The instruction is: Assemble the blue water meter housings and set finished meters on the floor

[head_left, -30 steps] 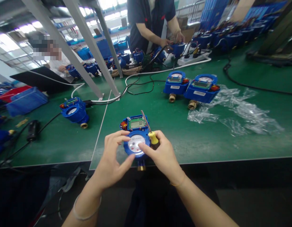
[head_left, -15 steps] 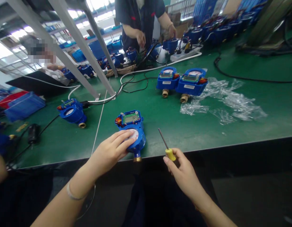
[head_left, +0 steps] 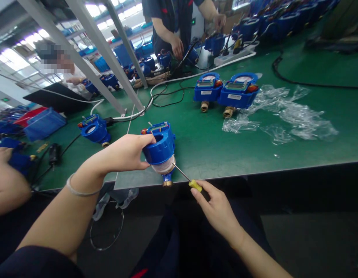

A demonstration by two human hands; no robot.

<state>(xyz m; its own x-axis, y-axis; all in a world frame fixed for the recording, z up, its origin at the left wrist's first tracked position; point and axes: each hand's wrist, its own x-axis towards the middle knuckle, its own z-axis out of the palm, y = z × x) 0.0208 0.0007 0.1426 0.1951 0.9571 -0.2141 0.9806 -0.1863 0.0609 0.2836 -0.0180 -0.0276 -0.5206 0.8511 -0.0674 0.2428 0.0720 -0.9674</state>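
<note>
Head view: left fingers (head_left: 145, 142) clamped on one blue meter (head_left: 163, 152), right fingers (head_left: 208, 188) gripping one screwdriver (head_left: 195, 185); two similar meters (head_left: 236, 97) behind.

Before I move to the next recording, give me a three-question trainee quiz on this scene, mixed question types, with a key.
1. Multiple choice: what does the right hand hold? A) a hammer; B) a yellow-handled screwdriver; C) a pair of pliers.
2. True or false: the left hand grips the blue water meter nearest the camera wearer.
3. Count: how many water meters form the side-by-side group next to the clear plastic wrapping?

Key: 1. B; 2. True; 3. Two.
</note>
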